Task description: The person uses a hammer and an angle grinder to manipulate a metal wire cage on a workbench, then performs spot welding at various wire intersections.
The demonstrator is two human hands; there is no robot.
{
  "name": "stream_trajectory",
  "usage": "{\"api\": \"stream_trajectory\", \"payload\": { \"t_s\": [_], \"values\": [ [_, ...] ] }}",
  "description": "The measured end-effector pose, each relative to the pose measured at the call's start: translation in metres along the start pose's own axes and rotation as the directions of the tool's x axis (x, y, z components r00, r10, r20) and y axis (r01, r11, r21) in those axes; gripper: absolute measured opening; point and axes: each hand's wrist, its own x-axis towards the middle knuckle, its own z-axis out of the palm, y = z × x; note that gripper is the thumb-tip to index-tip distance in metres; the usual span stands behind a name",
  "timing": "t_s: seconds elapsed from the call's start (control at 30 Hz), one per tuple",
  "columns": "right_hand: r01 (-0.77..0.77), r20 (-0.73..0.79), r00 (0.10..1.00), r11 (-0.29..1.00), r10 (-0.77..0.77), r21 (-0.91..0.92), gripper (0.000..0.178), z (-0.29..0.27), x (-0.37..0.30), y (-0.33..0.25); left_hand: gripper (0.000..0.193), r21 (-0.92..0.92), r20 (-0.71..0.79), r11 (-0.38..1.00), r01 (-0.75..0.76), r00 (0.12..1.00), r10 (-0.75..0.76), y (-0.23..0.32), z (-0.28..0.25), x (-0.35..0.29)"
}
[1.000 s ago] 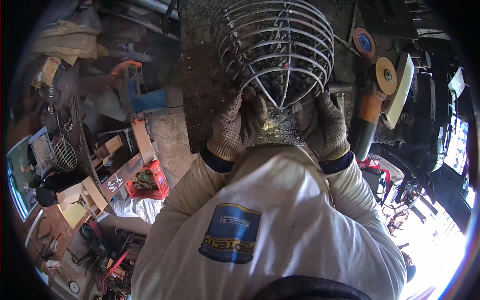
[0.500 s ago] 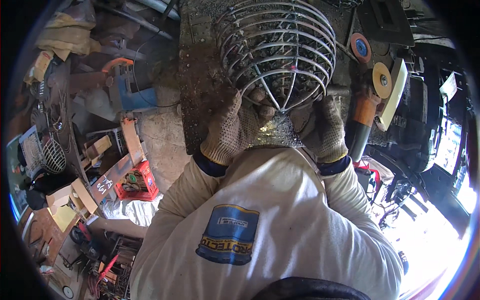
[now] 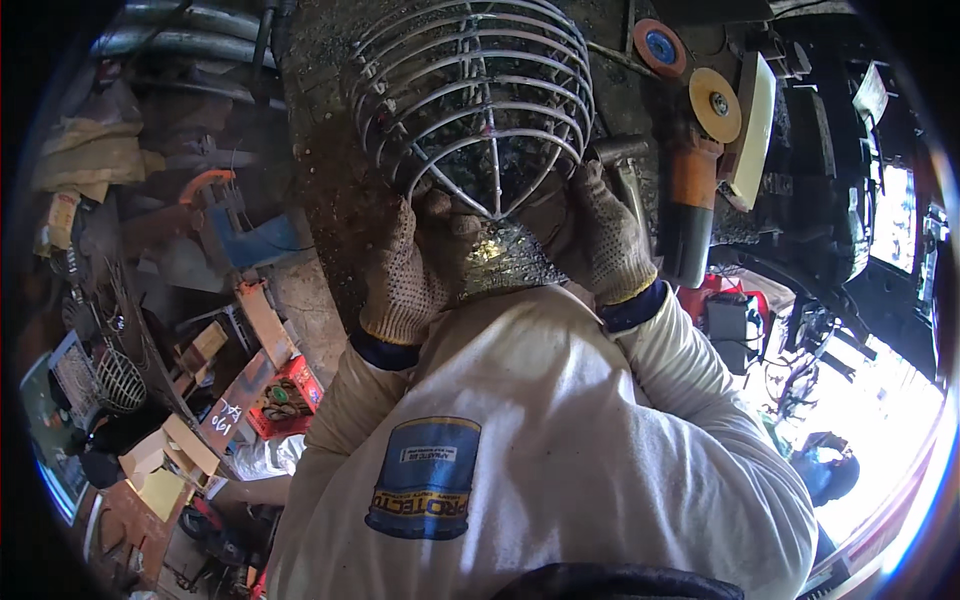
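Note:
A domed wire cage [image 3: 490, 85] of curved metal rods rests on a dark, gritty workbench [image 3: 320, 130]. Its rods meet in a point at the near end, towards my body. My left hand [image 3: 408, 268], in a dotted knit work glove, grips the cage's near left rim. On the near right rim, my right hand [image 3: 612, 232], gloved the same way, has its thumb up against the rod. The fingers of both hands are partly hidden beneath the cage. Between them, close to my shirt, the bench surface shows a shiny yellowish patch.
An angle grinder [image 3: 692, 190] with a tan disc lies right of the cage, beside a hammer-like metal tool [image 3: 625, 165]. A loose orange-rimmed disc [image 3: 660, 47] is farther back. Left and below stand a red crate [image 3: 287, 398], an open cardboard box [image 3: 165, 450] and a smaller wire cage [image 3: 122, 380].
The whole view has shifted, so the cage, bench and both hands appear farther left. Both hands keep their grip on the near rim. A dark rounded shape now shows at the lower right.

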Motion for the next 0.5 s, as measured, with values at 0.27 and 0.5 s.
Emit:
{"api": "stream_trajectory", "payload": {
  "t_s": [0.27, 0.5],
  "values": [
    [-0.045, 0.024, 0.999, 0.993, 0.043, 0.106, 0.044, -0.008, 0.003, 0.001, 0.034, 0.068, -0.068, 0.996, -0.05, 0.996, 0.055, -0.001, -0.003, -0.002],
    [-0.086, 0.076, 0.995, 0.951, 0.066, 0.298, 0.056, -0.015, -0.008, -0.003, 0.047, -0.121, -0.151, 0.993, 0.01, 0.988, -0.028, 0.008, 0.013, -0.012]
  ]
}}
